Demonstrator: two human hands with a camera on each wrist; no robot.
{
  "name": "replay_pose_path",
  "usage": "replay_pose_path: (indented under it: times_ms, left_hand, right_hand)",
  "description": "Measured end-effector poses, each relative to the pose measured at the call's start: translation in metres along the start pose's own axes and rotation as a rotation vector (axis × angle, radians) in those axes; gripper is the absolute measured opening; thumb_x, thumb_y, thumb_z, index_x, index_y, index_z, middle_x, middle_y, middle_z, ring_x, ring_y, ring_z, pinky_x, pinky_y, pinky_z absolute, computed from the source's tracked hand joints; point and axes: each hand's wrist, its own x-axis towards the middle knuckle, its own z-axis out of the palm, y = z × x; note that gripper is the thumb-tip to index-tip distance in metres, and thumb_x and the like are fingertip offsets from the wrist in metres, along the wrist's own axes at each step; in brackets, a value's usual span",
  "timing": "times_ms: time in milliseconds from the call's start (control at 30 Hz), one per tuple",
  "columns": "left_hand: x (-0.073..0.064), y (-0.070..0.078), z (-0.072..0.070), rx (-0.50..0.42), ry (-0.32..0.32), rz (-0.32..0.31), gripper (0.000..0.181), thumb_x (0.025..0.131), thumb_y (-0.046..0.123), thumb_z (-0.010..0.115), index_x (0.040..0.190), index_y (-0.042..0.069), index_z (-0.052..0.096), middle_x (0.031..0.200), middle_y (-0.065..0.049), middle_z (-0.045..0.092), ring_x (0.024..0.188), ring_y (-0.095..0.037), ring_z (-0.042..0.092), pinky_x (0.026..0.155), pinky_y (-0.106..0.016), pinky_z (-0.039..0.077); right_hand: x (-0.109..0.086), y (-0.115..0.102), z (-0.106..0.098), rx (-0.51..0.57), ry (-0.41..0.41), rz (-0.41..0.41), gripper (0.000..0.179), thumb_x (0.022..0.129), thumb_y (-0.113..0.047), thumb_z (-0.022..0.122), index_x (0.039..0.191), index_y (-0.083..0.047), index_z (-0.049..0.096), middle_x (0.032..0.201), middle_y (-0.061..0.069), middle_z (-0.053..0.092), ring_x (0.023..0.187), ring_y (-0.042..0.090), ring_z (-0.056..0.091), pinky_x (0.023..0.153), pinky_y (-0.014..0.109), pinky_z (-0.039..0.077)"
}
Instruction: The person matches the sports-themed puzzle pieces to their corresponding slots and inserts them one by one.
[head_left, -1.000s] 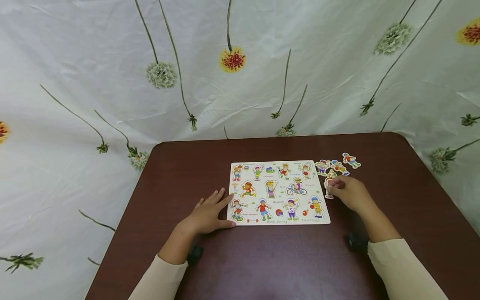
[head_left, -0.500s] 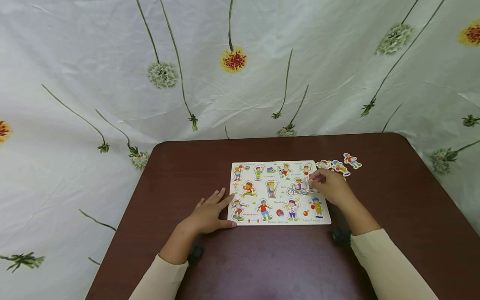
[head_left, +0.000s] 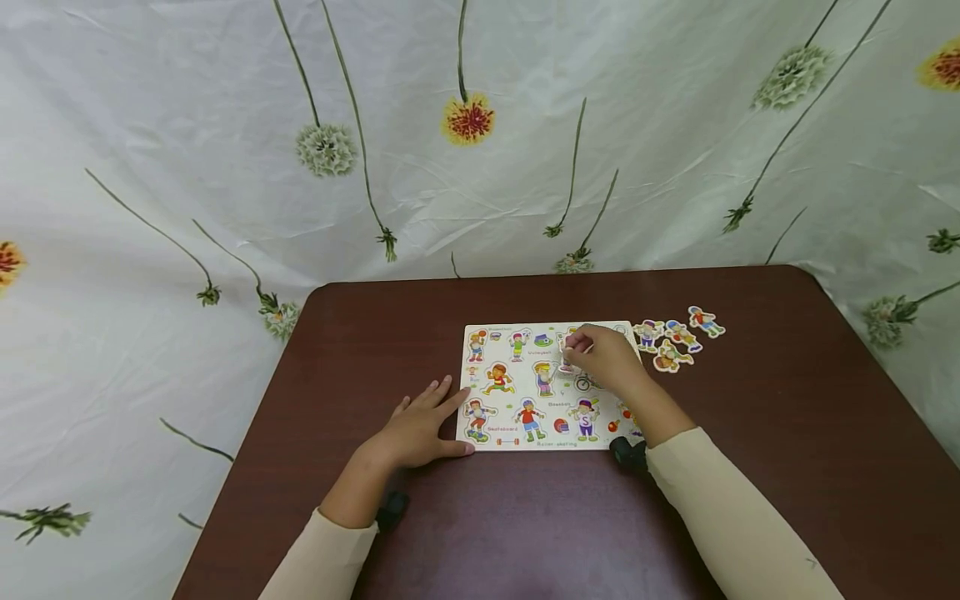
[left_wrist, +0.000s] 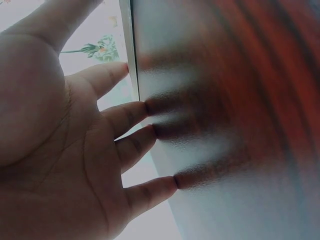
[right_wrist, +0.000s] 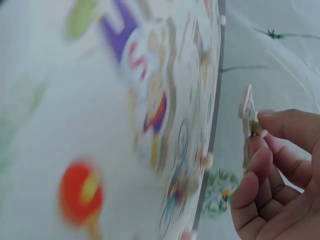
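Observation:
A flat puzzle board [head_left: 592,445] printed with sports figures lies on the dark table. My right hand [head_left: 611,362] is over the board's upper right part, pinching a figure-shaped puzzle piece [right_wrist: 246,125] by its small knob [right_wrist: 258,128]. In the right wrist view that piece is seen edge-on, clear of the board's surface; its picture is mostly hidden. At the board's left edge rests my left hand [head_left: 416,429], fingers spread, thumb at the lower left corner. The left wrist view shows its fingertips [left_wrist: 167,184] touching the tabletop.
Several loose puzzle pieces [head_left: 672,357] lie just right of the board, near its upper corner. Knobs [right_wrist: 206,161] stand up from pieces in the board. Behind the table [head_left: 375,325] hangs a white cloth [head_left: 510,208] with a flower print.
My right hand has picked up the puzzle piece from beside the board and carried it leftward over the board. My left hand has stayed at the left edge.

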Motion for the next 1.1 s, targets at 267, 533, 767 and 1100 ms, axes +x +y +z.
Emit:
replay_pose_path:
  times_ms: [267, 533, 767, 1100]
  left_hand:
    - [0.001, -0.001, 0.001, 0.004, 0.008, 0.006, 0.090, 0.086, 0.055, 0.075, 0.160, 0.028, 0.032, 0.171, -0.010, 0.017, 0.159, -0.032, 0.013, 0.121, -0.069, 0.013]
    - [0.001, 0.001, 0.001, 0.002, 0.003, -0.001, 0.090, 0.085, 0.055, 0.075, 0.160, 0.028, 0.032, 0.170, -0.011, 0.018, 0.159, -0.032, 0.014, 0.121, -0.068, 0.014]
    - [0.001, 0.001, 0.001, 0.008, 0.000, -0.005, 0.091, 0.085, 0.056, 0.075, 0.160, 0.029, 0.031, 0.170, -0.010, 0.018, 0.159, -0.032, 0.014, 0.122, -0.068, 0.014]
    - [0.001, 0.001, 0.001, 0.008, 0.010, 0.003, 0.090, 0.086, 0.055, 0.075, 0.160, 0.027, 0.033, 0.170, -0.012, 0.020, 0.159, -0.032, 0.015, 0.121, -0.068, 0.015]
  right_hand:
    - [0.020, -0.025, 0.022, -0.070, -0.007, -0.060, 0.012, 0.094, -0.020, 0.070, 0.100, -0.010, 0.068, 0.089, 0.004, 0.066, 0.077, 0.019, 0.056, 0.068, 0.030, 0.043]
    - [0.035, -0.041, 0.039, -0.140, -0.024, -0.104, 0.010, 0.095, -0.019, 0.070, 0.098, -0.011, 0.066, 0.088, 0.004, 0.063, 0.078, 0.018, 0.055, 0.069, 0.031, 0.044]
    - [0.045, -0.049, 0.049, -0.241, -0.037, -0.107, 0.010, 0.097, -0.021, 0.069, 0.096, -0.012, 0.064, 0.086, 0.003, 0.059, 0.076, 0.017, 0.053, 0.066, 0.029, 0.041]
    - [0.057, -0.050, 0.057, -0.324, -0.128, -0.105, 0.010, 0.099, -0.018, 0.064, 0.093, -0.011, 0.062, 0.089, 0.005, 0.059, 0.077, 0.018, 0.053, 0.065, 0.028, 0.042]
